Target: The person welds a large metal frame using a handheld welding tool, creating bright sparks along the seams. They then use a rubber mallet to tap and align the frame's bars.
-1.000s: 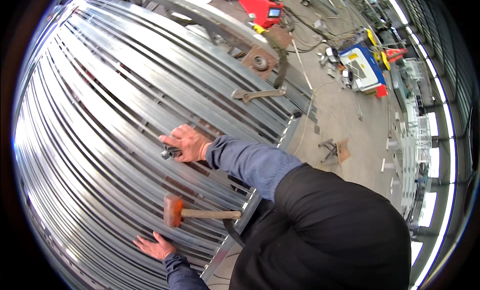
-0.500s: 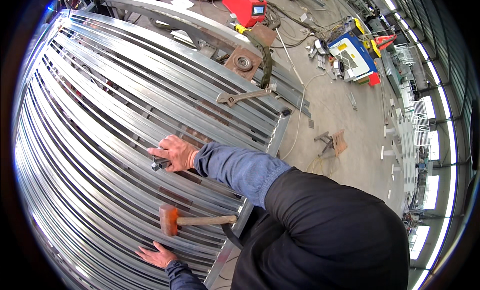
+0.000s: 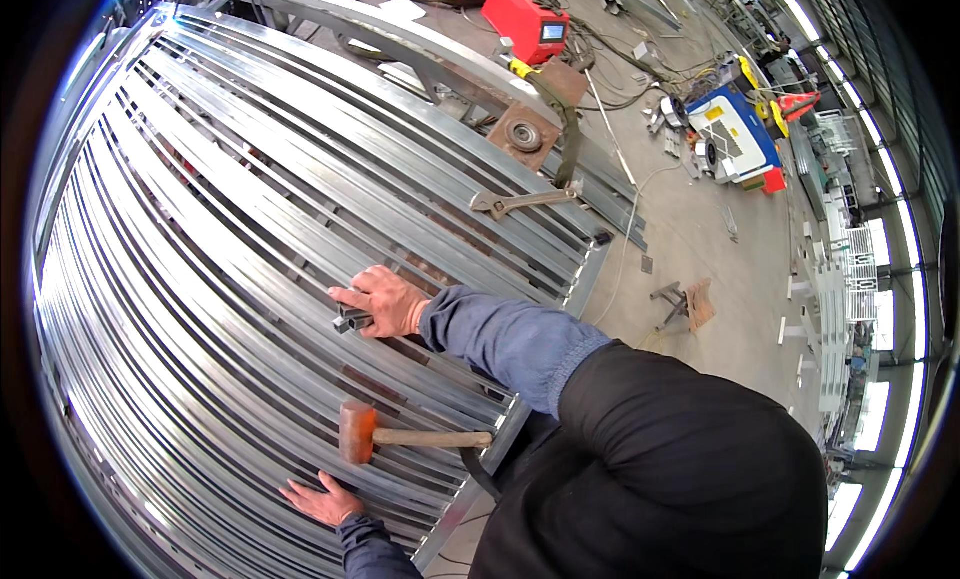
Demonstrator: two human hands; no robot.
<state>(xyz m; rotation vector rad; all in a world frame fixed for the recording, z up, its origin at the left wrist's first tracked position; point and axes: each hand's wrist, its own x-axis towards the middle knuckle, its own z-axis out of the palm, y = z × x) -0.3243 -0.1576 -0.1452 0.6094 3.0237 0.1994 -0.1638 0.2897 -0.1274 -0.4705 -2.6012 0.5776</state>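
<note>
My right hand (image 3: 392, 303) is closed around small dark-grey square metal pieces (image 3: 352, 320), just above the long galvanised bars of a metal frame (image 3: 250, 229). How many pieces it holds is partly hidden by the fingers. Lower down, my left hand (image 3: 326, 501) rests with spread fingers on the bars, holding nothing. Between the two hands lies a mallet (image 3: 358, 433) with an orange-brown head; its wooden handle points toward the frame's near edge. Beyond my right hand, an adjustable wrench (image 3: 525, 201) lies across the bars.
A rusty plate with a round fitting (image 3: 523, 135) sits by the frame's far right side. On the floor stand a red welding machine (image 3: 527, 21) and a blue-and-white machine (image 3: 735, 134), amid cables. Bright welding light (image 3: 170, 19) glows at the frame's far left corner.
The view has shifted slightly, so the scene sits farther right. Both hands keep nearly the same places on the frame, and the right still grips the metal pieces.
</note>
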